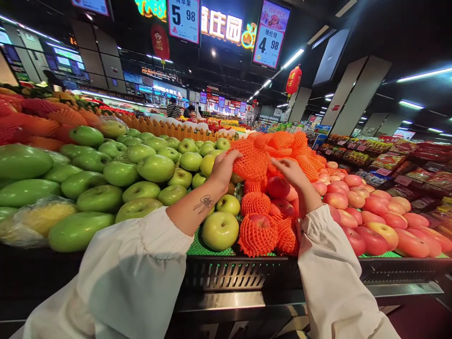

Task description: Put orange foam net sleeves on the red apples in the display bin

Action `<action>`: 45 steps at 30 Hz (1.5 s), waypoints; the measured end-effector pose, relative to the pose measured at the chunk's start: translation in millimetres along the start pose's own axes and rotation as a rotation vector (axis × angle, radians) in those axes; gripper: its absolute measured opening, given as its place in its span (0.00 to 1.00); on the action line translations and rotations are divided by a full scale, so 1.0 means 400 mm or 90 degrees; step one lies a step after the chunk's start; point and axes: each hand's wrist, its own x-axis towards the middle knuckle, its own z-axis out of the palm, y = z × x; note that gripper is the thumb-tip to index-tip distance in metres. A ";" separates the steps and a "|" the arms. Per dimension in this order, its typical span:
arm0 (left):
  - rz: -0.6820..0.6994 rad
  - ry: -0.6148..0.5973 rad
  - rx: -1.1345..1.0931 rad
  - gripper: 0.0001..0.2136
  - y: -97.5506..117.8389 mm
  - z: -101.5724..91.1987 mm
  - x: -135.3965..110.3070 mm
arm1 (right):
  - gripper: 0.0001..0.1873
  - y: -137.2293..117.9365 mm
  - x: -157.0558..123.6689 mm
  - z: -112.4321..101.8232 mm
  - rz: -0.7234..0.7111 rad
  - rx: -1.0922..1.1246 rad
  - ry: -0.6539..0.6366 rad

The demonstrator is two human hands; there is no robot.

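Observation:
My left hand is closed on the left edge of an orange foam fruit net, held above the display; whether fruit is inside I cannot make out. My right hand is at the net's right side, fingers stretched towards it, with a small gap visible. Below the hands sits a red apple in a foam net, with other netted apples behind it. A pile of orange foam nets lies just beyond my right hand. Left of the netted apples is a yellow-green apple.
Green apples fill the left of the stand, and red apples slope away on the right. A black slotted crate edge runs along the front. Packaged goods line the right side. Price screens hang overhead.

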 end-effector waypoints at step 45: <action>-0.237 -0.114 0.143 0.08 -0.054 0.003 -0.017 | 0.32 -0.032 -0.058 0.063 -0.374 0.152 -0.135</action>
